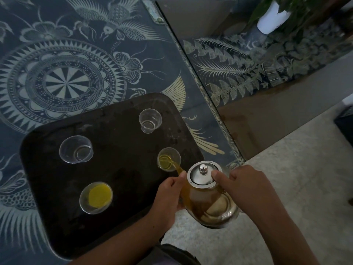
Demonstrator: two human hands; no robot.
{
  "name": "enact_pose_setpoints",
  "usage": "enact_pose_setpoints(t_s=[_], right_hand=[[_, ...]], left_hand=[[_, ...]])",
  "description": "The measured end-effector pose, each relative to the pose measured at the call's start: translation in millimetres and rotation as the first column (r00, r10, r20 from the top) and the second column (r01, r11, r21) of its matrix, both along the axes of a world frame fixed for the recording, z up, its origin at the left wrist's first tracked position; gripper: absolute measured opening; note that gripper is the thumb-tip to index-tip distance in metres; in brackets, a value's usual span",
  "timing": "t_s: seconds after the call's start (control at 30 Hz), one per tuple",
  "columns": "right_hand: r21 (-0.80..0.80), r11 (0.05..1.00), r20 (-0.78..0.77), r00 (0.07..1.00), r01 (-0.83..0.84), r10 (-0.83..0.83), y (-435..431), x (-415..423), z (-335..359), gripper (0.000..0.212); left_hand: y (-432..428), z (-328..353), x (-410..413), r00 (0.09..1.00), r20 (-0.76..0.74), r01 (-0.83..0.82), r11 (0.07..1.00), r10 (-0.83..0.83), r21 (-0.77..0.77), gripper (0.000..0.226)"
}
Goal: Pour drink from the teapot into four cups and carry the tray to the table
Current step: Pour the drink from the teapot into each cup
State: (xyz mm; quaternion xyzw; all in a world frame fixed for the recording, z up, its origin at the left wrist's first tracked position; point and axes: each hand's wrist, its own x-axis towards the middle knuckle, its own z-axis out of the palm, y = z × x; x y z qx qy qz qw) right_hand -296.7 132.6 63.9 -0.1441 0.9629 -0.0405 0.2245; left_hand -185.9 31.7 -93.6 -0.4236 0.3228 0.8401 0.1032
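Observation:
A glass teapot (208, 205) with a steel lid, full of amber tea, is tilted to the left over the dark tray (118, 142). My right hand (246, 190) grips its handle side, thumb on the lid. My left hand (168, 196) cups the pot's left side under the spout. A stream of tea falls from the spout into the near right cup (169, 159), which holds some yellow liquid. The near left cup (96, 197) holds yellow tea. The far left cup (76, 149) and the far right cup (150, 120) look empty.
The tray lies on a dark patterned table top (76, 64), its near corner overhanging the edge. The table's right edge (214, 111) runs diagonally beside the tray. Speckled floor (298, 169) lies to the right. A potted plant in a white pot (271, 18) stands at the far right.

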Motion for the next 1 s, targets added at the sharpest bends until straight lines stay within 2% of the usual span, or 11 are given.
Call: enact_pose_setpoints(t_s=[0.43,1.0], right_hand=[[0.042,0.999,-0.018,0.999,-0.03,0.03,-3.9,-2.3,0.3,0.067],[0.022,0.999,-0.008,1.0,-0.027,0.027,-4.7,-2.4,2.7,0.068]], left_hand=[[-2.0,1.9,-1.7,1.0,-0.012,-0.013,0.999,0.013,0.047,0.044],[1.0,2.4,-0.6,1.0,-0.02,-0.018,0.998,0.019,0.064,0.045]])
